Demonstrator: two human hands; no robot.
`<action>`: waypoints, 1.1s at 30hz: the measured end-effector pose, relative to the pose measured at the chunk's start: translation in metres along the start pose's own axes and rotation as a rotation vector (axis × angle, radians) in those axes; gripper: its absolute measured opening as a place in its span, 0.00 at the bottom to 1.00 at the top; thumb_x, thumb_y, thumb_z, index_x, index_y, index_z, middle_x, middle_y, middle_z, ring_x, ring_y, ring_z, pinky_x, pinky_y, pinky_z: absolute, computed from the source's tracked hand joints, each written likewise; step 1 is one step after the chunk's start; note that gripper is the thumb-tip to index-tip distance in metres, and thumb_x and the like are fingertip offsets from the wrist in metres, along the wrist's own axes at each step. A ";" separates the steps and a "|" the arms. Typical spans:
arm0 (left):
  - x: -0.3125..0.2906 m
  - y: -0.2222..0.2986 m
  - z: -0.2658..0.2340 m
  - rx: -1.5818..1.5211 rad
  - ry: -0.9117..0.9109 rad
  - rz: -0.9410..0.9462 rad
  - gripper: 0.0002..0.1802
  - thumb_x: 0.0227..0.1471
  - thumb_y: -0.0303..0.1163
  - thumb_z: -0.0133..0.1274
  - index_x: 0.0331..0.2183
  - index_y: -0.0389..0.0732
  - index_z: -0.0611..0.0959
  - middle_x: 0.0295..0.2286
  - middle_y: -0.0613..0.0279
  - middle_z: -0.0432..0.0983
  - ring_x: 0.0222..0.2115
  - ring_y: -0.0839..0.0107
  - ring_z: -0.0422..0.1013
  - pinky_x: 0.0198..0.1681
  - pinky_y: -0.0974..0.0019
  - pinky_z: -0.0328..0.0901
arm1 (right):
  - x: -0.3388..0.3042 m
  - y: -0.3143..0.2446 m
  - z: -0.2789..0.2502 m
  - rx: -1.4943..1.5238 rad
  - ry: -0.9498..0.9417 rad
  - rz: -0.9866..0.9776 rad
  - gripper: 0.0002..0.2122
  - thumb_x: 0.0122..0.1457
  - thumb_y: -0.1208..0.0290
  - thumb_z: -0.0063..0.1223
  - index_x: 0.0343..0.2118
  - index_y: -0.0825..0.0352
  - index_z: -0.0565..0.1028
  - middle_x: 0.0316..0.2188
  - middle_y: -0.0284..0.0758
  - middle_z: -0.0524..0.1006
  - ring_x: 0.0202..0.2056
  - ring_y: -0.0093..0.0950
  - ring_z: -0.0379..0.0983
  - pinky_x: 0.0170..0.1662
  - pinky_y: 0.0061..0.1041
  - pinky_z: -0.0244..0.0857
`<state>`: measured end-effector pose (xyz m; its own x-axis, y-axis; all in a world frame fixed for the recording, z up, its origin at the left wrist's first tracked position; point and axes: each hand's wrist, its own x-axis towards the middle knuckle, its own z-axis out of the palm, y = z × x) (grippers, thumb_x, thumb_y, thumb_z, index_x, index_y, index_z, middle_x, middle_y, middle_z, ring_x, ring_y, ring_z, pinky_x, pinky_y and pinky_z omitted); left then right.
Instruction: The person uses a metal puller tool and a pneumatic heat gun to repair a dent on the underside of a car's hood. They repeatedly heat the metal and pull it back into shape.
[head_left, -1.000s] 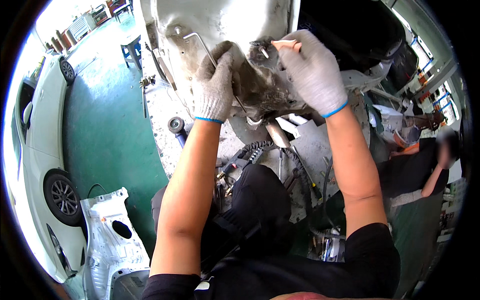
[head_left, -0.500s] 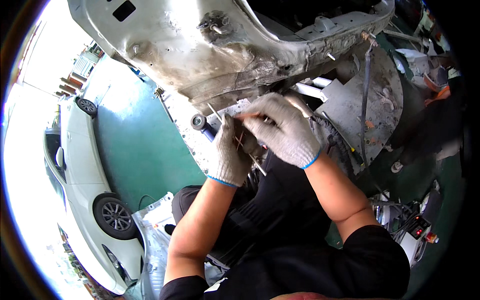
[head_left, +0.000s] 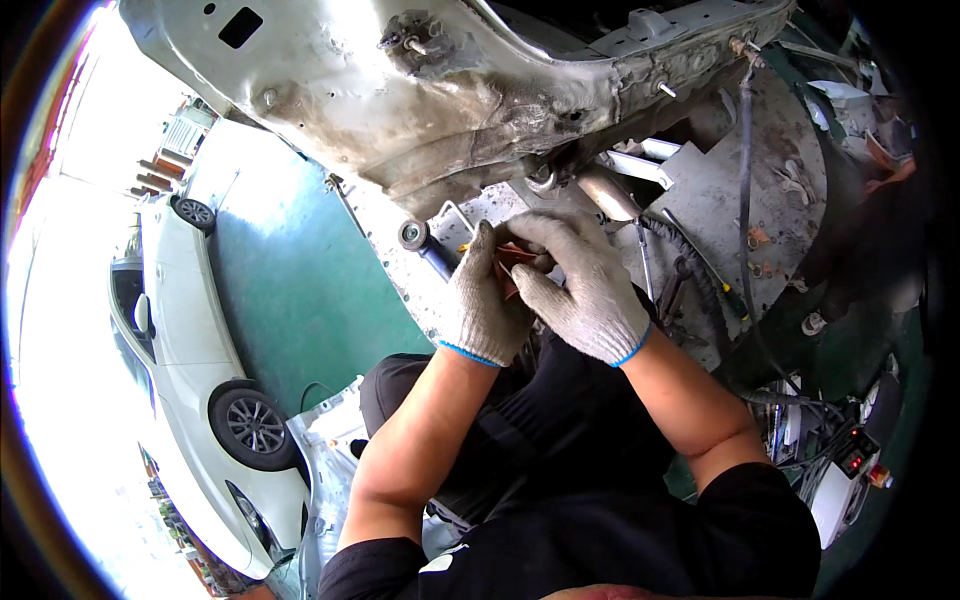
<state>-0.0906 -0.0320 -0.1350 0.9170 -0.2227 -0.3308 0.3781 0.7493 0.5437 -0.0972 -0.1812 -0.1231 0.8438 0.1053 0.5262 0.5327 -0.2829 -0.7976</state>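
The gloved left hand [head_left: 480,308] closes around copper-coloured strips [head_left: 513,260], a bent metal rod [head_left: 458,215] poking out beyond, seemingly steadying the strips for the gloved right hand [head_left: 585,290]; the right grip curls narrowly over them, whether pinching I cannot tell; the hands meet above the lap, wrists angled inward.

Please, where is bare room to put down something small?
Green floor between white car and grey platform looks free; so does the platform between white piece and dark cable. Crowded: right of the right hand, with ribbed hose and tools.
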 end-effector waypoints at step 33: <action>-0.026 -0.002 0.028 0.828 -0.236 -0.486 0.21 0.69 0.46 0.44 0.35 0.39 0.81 0.27 0.61 0.78 0.21 0.75 0.72 0.19 0.74 0.61 | 0.000 0.042 -0.051 0.541 -0.195 0.631 0.09 0.64 0.67 0.60 0.40 0.67 0.83 0.33 0.25 0.80 0.34 0.14 0.72 0.37 0.17 0.68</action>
<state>-0.1117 -0.0455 -0.1060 0.6064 -0.5767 -0.5474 0.6069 -0.1092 0.7873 -0.0784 -0.2417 -0.1411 0.9626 0.2576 -0.0843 -0.1249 0.1455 -0.9814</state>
